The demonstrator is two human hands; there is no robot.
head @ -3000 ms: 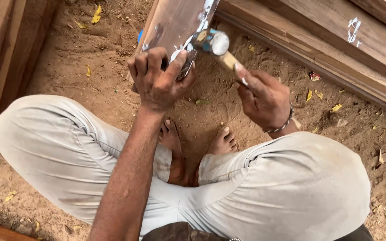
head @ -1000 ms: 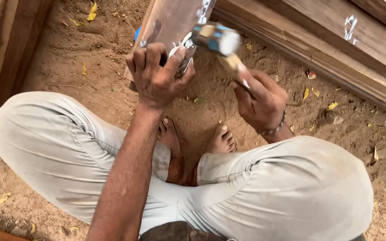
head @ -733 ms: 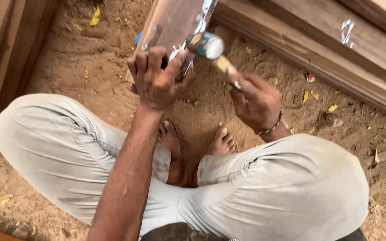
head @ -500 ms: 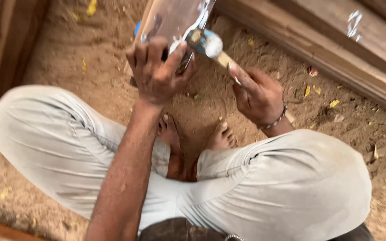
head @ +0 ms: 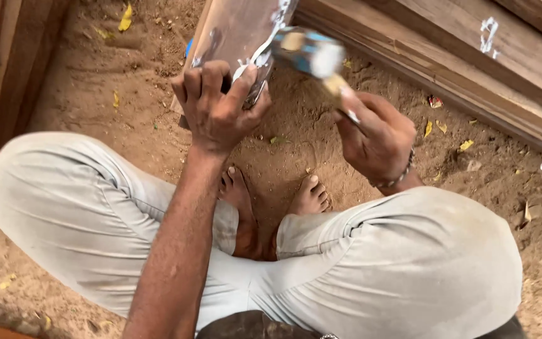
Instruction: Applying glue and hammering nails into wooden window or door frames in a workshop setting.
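Observation:
I squat on sandy ground, knees wide, bare feet [head: 271, 201] below my hands. My left hand [head: 217, 107] grips a metal tool, likely a chisel [head: 255, 88], against the near end of a wooden plank [head: 233, 31] marked with white paint. My right hand [head: 374, 138] is closed on the handle of a hammer; its blurred metal head [head: 308, 50] hangs just above and right of the left hand, close to the chisel's top.
Long wooden beams [head: 446, 56] run diagonally across the top right, one with a white mark. More planks [head: 1, 69] stand along the left edge. Loose sand [head: 95, 81] with yellow leaves and wood chips covers the ground.
The hammer head has swung up and down near the chisel across the frames. My left hand has stayed clamped at the plank's end.

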